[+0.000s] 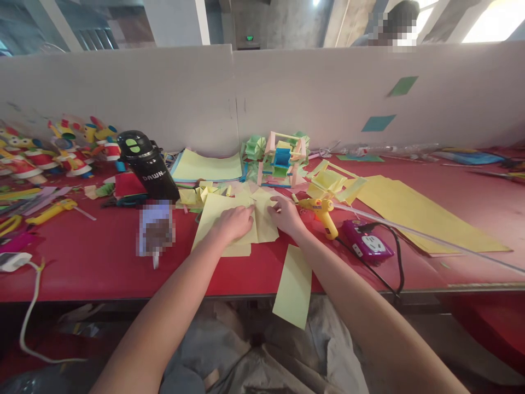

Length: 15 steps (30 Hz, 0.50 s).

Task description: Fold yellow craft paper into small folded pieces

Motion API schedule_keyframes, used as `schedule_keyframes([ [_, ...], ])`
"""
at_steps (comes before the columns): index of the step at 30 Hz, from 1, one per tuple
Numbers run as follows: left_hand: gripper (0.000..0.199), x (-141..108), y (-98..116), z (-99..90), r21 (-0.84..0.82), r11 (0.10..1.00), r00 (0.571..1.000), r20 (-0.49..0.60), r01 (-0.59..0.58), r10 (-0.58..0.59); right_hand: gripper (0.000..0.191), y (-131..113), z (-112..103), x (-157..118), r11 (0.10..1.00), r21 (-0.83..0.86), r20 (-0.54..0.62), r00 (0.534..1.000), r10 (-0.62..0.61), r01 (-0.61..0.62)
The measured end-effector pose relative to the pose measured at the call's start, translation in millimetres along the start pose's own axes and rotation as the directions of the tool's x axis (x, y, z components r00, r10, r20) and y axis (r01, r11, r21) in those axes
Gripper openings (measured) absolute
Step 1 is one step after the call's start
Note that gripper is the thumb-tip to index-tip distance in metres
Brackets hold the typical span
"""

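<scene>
A folded sheet of pale yellow paper [264, 230] lies on more yellow sheets [213, 216] on the red table, a crease running down it. My left hand [235, 223] rests on the paper with its fingers curled together near the crease. On the right part of the sheet, my right hand [286, 215] has thumb and fingers bent in against the paper. A separate yellow strip [294, 284] hangs over the table's front edge, below my right wrist. Close to the right hand lies a yellow hot glue gun [322, 210].
Behind the hands stand a paper wheel model [283, 156] and a paper stack [208, 166]. A black bottle [150, 169] and paper figures [68, 150] are at left. At right are a purple power socket [368, 241] and large yellow sheets [422, 210]. A partition [328, 93] closes the back.
</scene>
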<state>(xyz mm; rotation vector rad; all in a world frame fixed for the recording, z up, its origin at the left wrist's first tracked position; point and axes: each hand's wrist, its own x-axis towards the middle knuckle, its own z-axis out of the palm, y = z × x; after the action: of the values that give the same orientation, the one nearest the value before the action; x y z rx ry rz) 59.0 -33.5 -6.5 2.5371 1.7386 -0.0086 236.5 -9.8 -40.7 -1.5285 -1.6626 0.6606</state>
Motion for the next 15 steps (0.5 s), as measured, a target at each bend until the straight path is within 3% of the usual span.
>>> schedule_keyframes([
  [15,0.059,7.9,2.1,-0.5,-0.027,0.993,0.993,0.006,0.114,-0.114,0.036,0.7,0.7,0.7,0.999,0.040,-0.002,1.000,0.031,-0.031],
])
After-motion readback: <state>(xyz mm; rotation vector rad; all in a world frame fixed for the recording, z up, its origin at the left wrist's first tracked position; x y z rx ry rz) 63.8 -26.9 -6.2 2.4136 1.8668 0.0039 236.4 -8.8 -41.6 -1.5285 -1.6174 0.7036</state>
